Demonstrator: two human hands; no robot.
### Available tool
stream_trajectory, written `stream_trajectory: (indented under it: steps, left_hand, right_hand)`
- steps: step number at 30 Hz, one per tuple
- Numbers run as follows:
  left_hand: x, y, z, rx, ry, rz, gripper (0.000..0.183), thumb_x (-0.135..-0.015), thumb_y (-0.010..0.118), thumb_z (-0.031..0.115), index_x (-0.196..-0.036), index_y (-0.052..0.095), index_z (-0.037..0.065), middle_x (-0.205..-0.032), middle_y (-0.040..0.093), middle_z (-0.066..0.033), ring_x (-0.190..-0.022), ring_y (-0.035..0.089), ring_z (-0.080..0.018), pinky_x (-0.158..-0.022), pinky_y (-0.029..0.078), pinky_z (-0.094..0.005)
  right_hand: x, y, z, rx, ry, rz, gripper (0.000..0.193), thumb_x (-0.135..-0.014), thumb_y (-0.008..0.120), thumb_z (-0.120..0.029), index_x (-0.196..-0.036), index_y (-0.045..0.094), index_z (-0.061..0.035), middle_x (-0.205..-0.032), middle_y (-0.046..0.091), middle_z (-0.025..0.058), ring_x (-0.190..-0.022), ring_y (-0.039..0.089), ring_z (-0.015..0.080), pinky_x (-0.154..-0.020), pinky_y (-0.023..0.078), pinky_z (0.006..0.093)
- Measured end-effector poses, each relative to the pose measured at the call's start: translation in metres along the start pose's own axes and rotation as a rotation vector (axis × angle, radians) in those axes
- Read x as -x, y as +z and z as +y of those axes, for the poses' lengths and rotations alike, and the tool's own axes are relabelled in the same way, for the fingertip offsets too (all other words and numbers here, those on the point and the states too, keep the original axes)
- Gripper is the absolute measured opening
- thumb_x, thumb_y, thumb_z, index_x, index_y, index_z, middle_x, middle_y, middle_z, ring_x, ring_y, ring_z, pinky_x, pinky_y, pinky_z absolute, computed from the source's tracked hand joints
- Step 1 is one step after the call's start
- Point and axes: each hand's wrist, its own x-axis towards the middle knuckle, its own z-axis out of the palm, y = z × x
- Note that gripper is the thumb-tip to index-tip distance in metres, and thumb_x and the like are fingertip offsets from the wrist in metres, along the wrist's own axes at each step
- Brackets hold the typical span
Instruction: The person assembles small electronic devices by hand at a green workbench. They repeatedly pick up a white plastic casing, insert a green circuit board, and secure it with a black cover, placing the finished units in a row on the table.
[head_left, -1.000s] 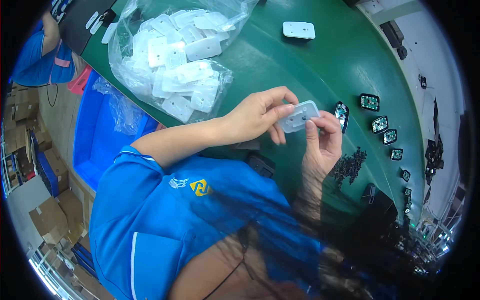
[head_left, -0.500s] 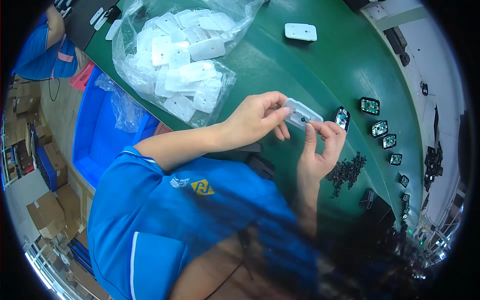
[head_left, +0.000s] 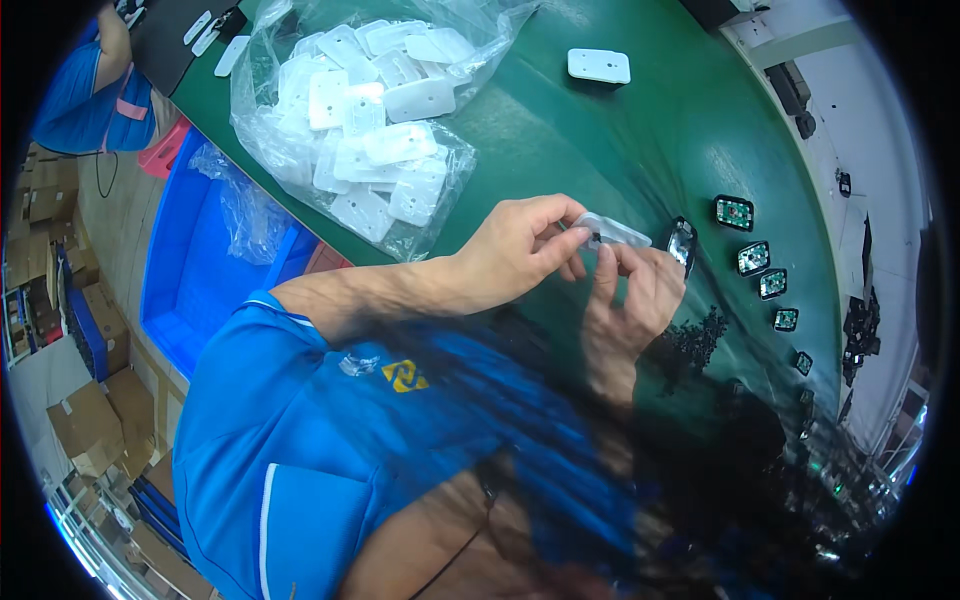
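Observation:
My left hand pinches one end of a white plastic cover between thumb and fingers, holding it tilted above the green table. The fingertips of my right hand are closed at the cover's near side, on a small black part. How far that part sits in the cover cannot be made out. Just beyond my right hand, a black housing with a circuit board rests on the table. A pile of small black parts lies beside my right wrist, partly behind dark blurred hair.
A clear bag full of white covers lies on the green table. One white-topped block stands at the far side. Several circuit-board housings line the right edge. A blue bin stands left, near another person's sleeve.
My right fingertips have shifted left along the cover, toward my left thumb, with the small black part. The cover is tipped more edge-on. Dark hair now hangs across more of the right side.

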Motion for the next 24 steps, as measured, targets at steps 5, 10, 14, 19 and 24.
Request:
stream_trajectory:
  steps: [5, 10, 14, 19, 24]
  left_hand:
    - [0.000, 0.000, -0.007, -0.157, 0.285, 0.033, 0.011, -0.088, 0.058, 0.005, -0.098, 0.058, 0.000, -0.084, 0.061, -0.0070, -0.070, 0.064, -0.0141, -0.061, 0.050, -0.0270]
    - [-0.006, -0.004, -0.006, -0.404, 0.487, -0.076, 0.009, -0.088, 0.058, -0.001, -0.097, 0.059, -0.003, -0.095, 0.059, -0.0098, -0.078, 0.062, -0.0142, -0.065, 0.051, -0.0256]
    - [-0.003, -0.005, -0.015, -0.142, 0.310, 0.020, 0.008, -0.086, 0.060, 0.004, -0.093, 0.057, 0.000, -0.078, 0.059, -0.0062, -0.065, 0.060, -0.0124, -0.058, 0.047, -0.0256]
    - [-0.001, -0.007, 0.001, 0.111, -0.005, -0.096, 0.009, -0.092, 0.057, 0.007, -0.095, 0.054, 0.000, -0.084, 0.058, -0.0045, -0.071, 0.062, -0.0101, -0.061, 0.050, -0.0235]
    - [0.000, 0.003, -0.005, 0.064, 0.021, -0.088, 0.010, -0.090, 0.059, 0.009, -0.094, 0.055, 0.000, -0.078, 0.061, -0.0042, -0.065, 0.061, -0.0087, -0.058, 0.048, -0.0225]
  right_hand:
    - [0.000, 0.008, -0.003, -0.047, 0.064, 0.052, 0.015, -0.084, 0.065, -0.015, -0.079, 0.055, -0.0065, -0.076, 0.052, 0.0055, -0.069, 0.047, 0.0219, -0.063, 0.035, 0.0341]
    - [0.004, 0.001, -0.012, -0.323, 0.301, -0.012, 0.016, -0.083, 0.065, -0.006, -0.076, 0.050, -0.0047, -0.072, 0.047, 0.0053, -0.064, 0.041, 0.0202, -0.059, 0.034, 0.0327]
    - [0.000, 0.004, -0.006, -0.310, 0.187, -0.056, 0.014, -0.084, 0.066, -0.010, -0.082, 0.054, -0.0037, -0.074, 0.048, 0.0059, -0.067, 0.043, 0.0206, -0.060, 0.035, 0.0322]
    - [0.007, -0.004, -0.003, -0.393, 0.397, 0.066, 0.032, -0.078, 0.075, -0.018, -0.101, 0.059, -0.0034, -0.095, 0.052, 0.0056, -0.077, 0.045, 0.0130, -0.061, 0.034, 0.0247]
    - [0.006, -0.013, 0.005, -0.616, 0.602, -0.196, 0.022, -0.077, 0.074, -0.012, -0.092, 0.060, -0.0021, -0.082, 0.051, -0.0003, -0.069, 0.041, 0.0079, -0.059, 0.032, 0.0220]
